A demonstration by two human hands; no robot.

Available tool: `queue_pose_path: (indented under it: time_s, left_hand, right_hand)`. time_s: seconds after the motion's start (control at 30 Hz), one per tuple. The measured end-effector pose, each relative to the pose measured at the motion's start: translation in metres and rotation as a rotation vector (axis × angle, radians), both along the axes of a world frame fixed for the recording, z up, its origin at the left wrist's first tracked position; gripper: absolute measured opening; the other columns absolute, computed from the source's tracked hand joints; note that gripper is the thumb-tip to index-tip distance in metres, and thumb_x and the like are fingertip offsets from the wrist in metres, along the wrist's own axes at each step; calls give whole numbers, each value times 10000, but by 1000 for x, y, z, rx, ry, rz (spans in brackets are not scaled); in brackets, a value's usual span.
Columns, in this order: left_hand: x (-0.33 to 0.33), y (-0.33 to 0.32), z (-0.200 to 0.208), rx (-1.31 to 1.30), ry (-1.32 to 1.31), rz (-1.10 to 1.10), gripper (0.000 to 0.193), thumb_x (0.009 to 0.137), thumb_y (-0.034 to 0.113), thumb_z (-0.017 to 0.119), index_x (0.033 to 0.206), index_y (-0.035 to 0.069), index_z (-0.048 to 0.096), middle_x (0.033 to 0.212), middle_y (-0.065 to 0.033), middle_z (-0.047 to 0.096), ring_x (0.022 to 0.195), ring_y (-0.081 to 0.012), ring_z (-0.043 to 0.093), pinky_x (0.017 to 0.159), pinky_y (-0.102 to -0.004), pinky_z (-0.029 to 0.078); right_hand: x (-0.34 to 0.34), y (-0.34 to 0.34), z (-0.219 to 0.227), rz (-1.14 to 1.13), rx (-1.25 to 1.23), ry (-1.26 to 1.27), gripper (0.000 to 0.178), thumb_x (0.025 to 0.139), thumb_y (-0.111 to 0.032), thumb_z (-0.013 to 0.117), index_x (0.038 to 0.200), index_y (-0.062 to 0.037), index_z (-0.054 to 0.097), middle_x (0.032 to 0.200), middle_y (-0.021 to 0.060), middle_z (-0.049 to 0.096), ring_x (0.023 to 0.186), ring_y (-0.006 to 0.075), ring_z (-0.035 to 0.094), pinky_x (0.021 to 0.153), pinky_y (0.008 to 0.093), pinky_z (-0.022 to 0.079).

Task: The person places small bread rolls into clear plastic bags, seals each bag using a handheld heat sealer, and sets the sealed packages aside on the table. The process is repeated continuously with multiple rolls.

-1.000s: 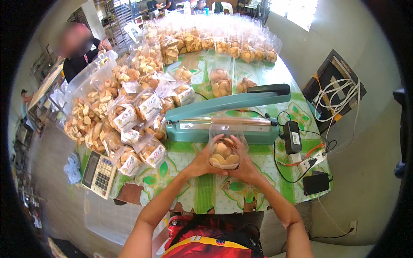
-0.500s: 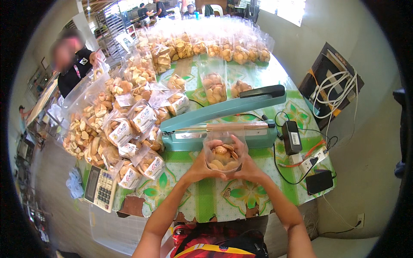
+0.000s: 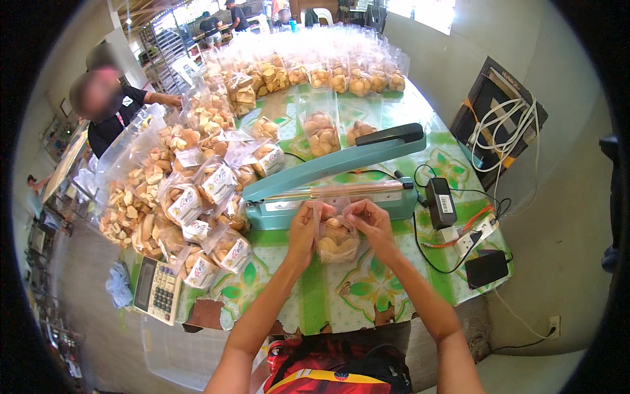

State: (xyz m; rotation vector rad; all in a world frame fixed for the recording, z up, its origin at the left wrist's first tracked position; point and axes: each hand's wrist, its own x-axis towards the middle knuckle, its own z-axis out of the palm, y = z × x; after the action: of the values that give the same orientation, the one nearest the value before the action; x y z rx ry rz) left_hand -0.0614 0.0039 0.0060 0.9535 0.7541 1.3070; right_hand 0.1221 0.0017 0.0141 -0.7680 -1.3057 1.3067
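Note:
A clear plastic bag of round, golden-brown biscuits [image 3: 336, 244] stands upright on the table right in front of the heat sealer. My left hand [image 3: 304, 228] pinches the left side of its upper part. The opposite side is pinched between the fingers of my right hand [image 3: 371, 224]. Just behind the bag lies the teal heat sealer [image 3: 275, 218], its long arm [image 3: 341, 161] raised at the right end by a black handle. The bag's see-through top edge overlaps the sealer's front and is hard to make out.
Many filled biscuit bags [image 3: 197, 177] are heaped at the left, with more along the back. A calculator [image 3: 157, 289] lies at the front left corner. Black adapter [image 3: 441, 200], power strip [image 3: 478, 235] and cables lie to the right. At far left a person [image 3: 108, 125] reaches toward the bags.
Both hands have moved from cupping the bag's lower sides up to pinching its top, drawing the opening narrower. The person at the left now stretches an arm toward the bags.

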Motion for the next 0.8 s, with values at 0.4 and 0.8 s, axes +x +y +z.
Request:
queue_pose_path:
  time_s: [0.4,0.8]
  left_hand:
    - [20,-2,1,108,35,222,163,1017,223,506,1003,62,528,880,-33,611,808,-113,567,776,-255,483]
    - [15,-2,-6,234,199,303,224,1000,127,516,1202,73,435,1048,-104,666,906,-124,608,741,-233,499]
  right_hand:
    - [-6,-1,-1,-104,73,80,60,929,-25,598,978,-30,565,903,22,640,854,83,591,787,232,476]
    - [-12,-5,-2,-332,258,-73,83,813,71,615,801,-5,583,920,86,679,867,140,615,805,274,488]
